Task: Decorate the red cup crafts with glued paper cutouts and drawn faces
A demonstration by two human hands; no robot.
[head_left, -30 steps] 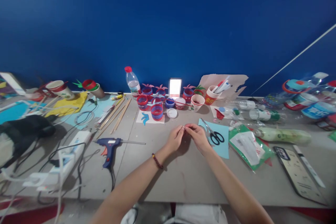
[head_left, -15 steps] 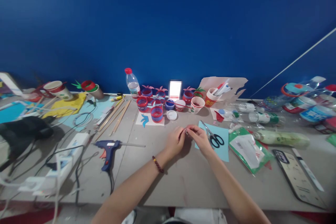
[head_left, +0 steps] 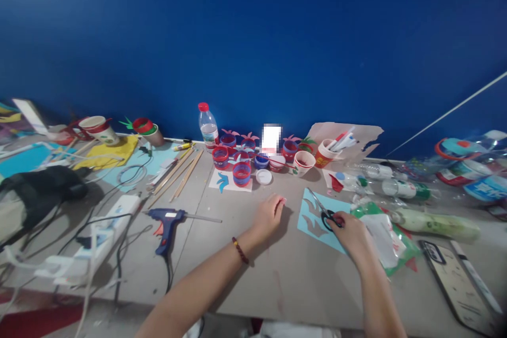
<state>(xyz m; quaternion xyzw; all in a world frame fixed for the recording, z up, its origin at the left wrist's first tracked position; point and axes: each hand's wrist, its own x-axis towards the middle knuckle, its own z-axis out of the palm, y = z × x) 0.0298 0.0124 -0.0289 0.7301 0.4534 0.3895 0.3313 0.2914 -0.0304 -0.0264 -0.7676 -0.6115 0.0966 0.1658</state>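
My left hand (head_left: 270,215), with a beaded bracelet on the wrist, rests over the middle of the table, its fingers curled together; whatever they hold is too small to name. To the right, my right hand (head_left: 348,232) has its fingers closed on the handles of black scissors (head_left: 327,216). The scissors lie over a light blue paper sheet (head_left: 332,243) that has leaf-like shapes cut out of it. A blue paper cutout (head_left: 222,182) lies on white paper behind my left hand, beside red and purple ring-shaped cups (head_left: 241,174).
A blue glue gun (head_left: 168,224) and a white power strip (head_left: 114,227) with cables lie at left. Wooden sticks (head_left: 186,177) and a bottle (head_left: 208,129) stand or lie behind. At right are plastic bottles (head_left: 435,222), a green packet (head_left: 400,253) and a phone (head_left: 455,285).
My right hand has left my left hand, moved right and taken hold of the scissors' handles. My left hand stays near its place. The view has shifted slightly.
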